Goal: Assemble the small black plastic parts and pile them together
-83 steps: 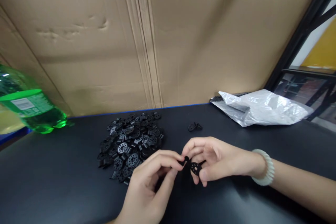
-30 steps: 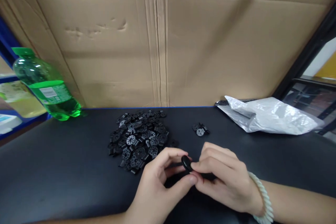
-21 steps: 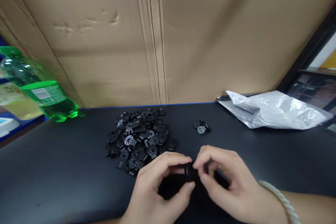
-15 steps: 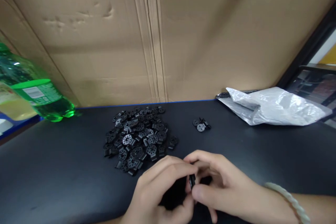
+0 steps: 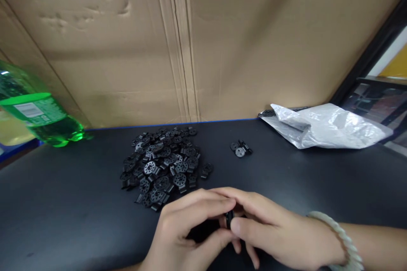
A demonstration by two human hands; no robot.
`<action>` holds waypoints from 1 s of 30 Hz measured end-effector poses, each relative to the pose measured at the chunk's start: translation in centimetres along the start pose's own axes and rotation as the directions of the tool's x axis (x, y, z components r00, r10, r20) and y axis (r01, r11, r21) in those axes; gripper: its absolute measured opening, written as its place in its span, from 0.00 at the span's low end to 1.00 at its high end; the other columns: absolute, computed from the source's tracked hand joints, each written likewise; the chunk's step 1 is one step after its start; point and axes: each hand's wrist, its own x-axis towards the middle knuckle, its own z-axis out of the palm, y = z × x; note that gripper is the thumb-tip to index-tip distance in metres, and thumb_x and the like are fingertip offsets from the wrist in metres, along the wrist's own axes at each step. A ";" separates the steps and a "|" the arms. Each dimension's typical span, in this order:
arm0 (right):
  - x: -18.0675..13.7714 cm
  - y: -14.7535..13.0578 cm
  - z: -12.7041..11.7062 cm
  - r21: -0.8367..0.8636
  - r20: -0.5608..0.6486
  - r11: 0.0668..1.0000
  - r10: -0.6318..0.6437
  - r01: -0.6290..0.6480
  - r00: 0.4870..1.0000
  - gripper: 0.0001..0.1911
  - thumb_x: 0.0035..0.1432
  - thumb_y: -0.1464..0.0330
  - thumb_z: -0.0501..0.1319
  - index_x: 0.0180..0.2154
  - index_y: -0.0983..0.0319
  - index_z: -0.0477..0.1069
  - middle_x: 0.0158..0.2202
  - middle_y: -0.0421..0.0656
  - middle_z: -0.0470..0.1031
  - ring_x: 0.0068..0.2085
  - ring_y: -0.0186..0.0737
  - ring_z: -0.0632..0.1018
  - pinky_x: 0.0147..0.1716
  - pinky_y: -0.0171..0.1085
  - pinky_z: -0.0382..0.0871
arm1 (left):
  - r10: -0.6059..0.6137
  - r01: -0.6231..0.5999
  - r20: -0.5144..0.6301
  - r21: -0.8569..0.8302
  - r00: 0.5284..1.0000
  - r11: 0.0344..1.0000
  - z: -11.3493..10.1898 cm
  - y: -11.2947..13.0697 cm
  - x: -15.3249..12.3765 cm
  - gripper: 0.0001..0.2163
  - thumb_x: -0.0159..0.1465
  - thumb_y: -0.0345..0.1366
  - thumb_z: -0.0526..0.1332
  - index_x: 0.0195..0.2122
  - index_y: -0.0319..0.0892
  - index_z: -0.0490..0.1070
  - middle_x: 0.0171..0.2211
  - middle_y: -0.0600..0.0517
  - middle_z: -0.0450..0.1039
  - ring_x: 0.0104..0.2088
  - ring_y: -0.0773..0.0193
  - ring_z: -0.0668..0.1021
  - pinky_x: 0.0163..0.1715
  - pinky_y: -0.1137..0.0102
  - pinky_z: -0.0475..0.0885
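Between the fingers of both hands is a small black plastic part [image 5: 229, 219], mostly covered by the fingertips. My left hand [image 5: 187, 228] curls round it from the left, thumb and fingertips closed on it. From the right, my right hand [image 5: 270, 228] pinches the same part, its thumb pressed on the near side. Just beyond the hands lies a heap of black plastic parts [image 5: 162, 161] with round, hole-studded discs and short clip-like tabs. A single black part [image 5: 207, 170] rests at the heap's right side. Farther right is a small group of round black pieces [image 5: 241, 150].
A crumpled silver-white plastic bag [image 5: 330, 129] lies at the back right. At the back left a green bottle [image 5: 41, 114] leans at a tilt. A cardboard wall [image 5: 127, 59] closes off the far edge of the black table [image 5: 73, 203]. A pale braided bracelet circles my right wrist.
Both hands have drawn closer together around the black plastic part, the fingers overlapping more. The whole view has shifted slightly; the heap and the small group stay as they were.
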 end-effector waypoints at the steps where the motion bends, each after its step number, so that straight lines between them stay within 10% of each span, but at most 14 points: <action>1: 0.0 0.0 0.0 -0.021 0.008 1.000 -0.003 0.003 1.000 0.20 0.67 0.65 0.50 0.59 0.55 0.57 0.30 0.37 0.64 0.24 0.23 0.67 0.23 0.24 0.66 | -0.014 0.013 -0.005 -0.030 1.000 0.999 0.1 0.1 0.1 0.19 0.55 0.20 0.66 0.45 0.47 0.77 0.38 0.50 0.80 0.35 0.63 0.82 0.36 0.74 0.78; 16: 0.6 -0.3 -0.7 0.196 0.023 0.981 -0.019 0.014 1.000 0.24 0.60 0.75 0.48 0.58 0.59 0.57 0.34 0.40 0.65 0.29 0.28 0.73 0.22 0.25 0.70 | -0.345 0.314 -0.112 -0.225 0.932 0.922 0.0 0.4 0.7 0.10 0.59 0.23 0.60 0.37 0.44 0.76 0.29 0.55 0.80 0.23 0.68 0.81 0.26 0.79 0.78; 20: 1.5 0.3 -1.4 0.323 0.050 0.945 -0.075 0.055 0.996 0.37 0.47 0.83 0.53 0.59 0.57 0.54 0.40 0.43 0.66 0.40 0.37 0.76 0.23 0.27 0.74 | -0.332 0.303 -0.151 -0.187 0.931 0.935 -0.3 0.3 0.5 0.09 0.61 0.25 0.59 0.36 0.46 0.73 0.28 0.57 0.78 0.27 0.70 0.80 0.29 0.81 0.76; 30: 1.4 -0.8 -2.0 0.215 -0.011 0.976 0.025 -0.022 1.000 0.19 0.53 0.81 0.55 0.46 0.66 0.72 0.29 0.37 0.65 0.24 0.23 0.66 0.26 0.28 0.61 | -0.143 0.148 -0.092 0.046 0.986 0.988 -0.3 -0.1 0.4 0.13 0.60 0.20 0.58 0.33 0.47 0.72 0.34 0.57 0.77 0.36 0.70 0.80 0.38 0.81 0.74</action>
